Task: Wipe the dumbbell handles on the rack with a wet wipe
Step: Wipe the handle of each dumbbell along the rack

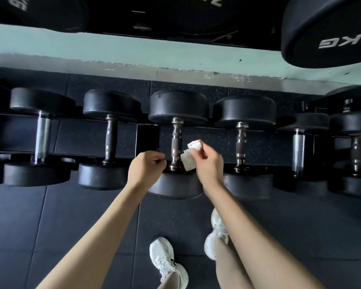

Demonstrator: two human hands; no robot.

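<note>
Several black dumbbells lie side by side on a low black rack (96, 138). The middle dumbbell (178, 105) has a dark ringed metal handle (176, 138). My right hand (208, 161) pinches a crumpled white wet wipe (191, 155) just right of that handle, close to it or touching it near its lower part. My left hand (147, 167) hovers just left of the handle's near end with its fingers curled and nothing visible in them.
Neighbouring dumbbells sit left (111, 138) and right (241, 142) of the middle one. Large weight plates (329, 32) hang overhead at the top. A pale wall base (133, 67) runs behind the rack. My white sneakers (165, 259) stand on the dark rubber floor (50, 215).
</note>
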